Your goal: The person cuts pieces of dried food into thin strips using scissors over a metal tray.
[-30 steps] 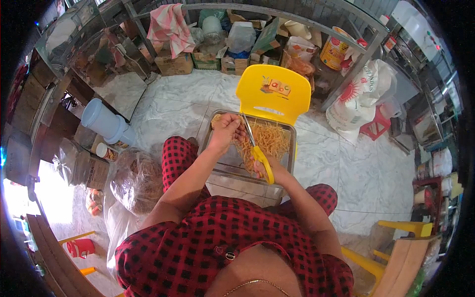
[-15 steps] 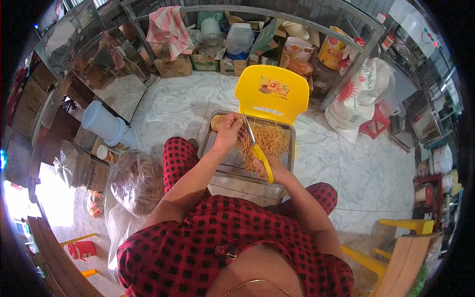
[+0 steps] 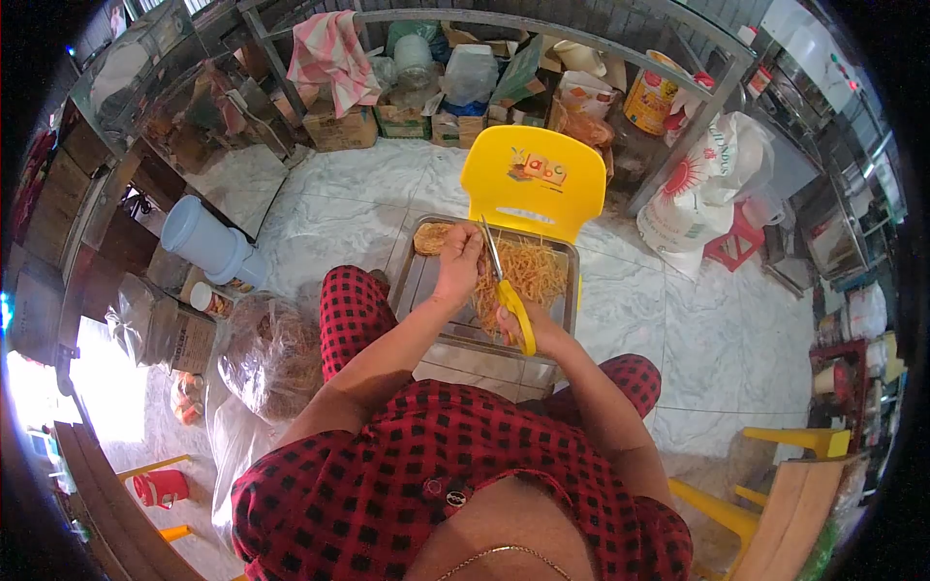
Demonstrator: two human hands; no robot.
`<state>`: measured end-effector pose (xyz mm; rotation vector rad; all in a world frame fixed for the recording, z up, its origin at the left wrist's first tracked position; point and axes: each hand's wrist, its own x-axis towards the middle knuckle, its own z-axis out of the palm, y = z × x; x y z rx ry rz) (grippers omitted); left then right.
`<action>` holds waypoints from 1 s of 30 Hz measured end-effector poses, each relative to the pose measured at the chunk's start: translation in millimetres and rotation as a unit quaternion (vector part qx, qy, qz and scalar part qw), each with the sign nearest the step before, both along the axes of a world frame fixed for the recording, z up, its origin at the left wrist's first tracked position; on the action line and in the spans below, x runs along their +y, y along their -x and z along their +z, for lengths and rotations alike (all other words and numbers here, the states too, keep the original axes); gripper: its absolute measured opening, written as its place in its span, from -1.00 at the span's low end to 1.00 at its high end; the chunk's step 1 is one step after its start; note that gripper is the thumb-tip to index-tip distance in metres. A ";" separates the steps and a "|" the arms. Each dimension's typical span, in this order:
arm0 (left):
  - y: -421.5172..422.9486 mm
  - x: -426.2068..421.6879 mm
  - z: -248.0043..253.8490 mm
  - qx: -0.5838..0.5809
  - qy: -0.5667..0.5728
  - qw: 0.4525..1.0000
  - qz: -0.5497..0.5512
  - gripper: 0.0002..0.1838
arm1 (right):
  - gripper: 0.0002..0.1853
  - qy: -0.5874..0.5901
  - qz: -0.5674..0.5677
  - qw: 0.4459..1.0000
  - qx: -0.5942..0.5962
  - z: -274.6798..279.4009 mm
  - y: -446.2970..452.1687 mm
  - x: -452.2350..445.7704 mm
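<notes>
Marble floor (image 3: 625,290) gave open passage right of the tray (image 3: 413,281); just beyond its far edge, the yellow chair back (image 3: 533,179) blocked the way.

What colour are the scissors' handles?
The scissors' handles are yellow, best seen in the head view.

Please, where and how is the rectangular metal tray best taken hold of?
The rectangular metal tray is probably best gripped by its raised rim, from left and right together: it is wide and shallow, with thin golden-brown shreds heaped toward its right side.
</notes>
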<state>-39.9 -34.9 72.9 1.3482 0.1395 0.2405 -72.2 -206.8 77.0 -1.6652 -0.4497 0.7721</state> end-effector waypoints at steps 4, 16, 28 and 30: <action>0.8 -3.9 -3.1 0.011 -0.004 1.000 0.004 -0.92 | -0.30 0.010 -0.002 1.000 0.011 -3.4 -0.6 -0.8; -19.7 -6.1 -21.4 0.007 -0.129 0.991 0.039 -0.96 | -0.17 0.058 0.009 0.998 -0.022 7.7 -8.4 0.1; -24.3 -5.6 -32.9 -0.056 -0.276 0.956 0.085 -0.87 | -0.44 0.035 -0.079 0.993 -0.086 -28.7 -12.3 2.8; -24.1 -4.8 -34.4 -0.080 -0.296 0.947 0.095 -0.87 | -0.48 0.028 -0.084 0.992 -0.094 -28.5 -11.6 2.5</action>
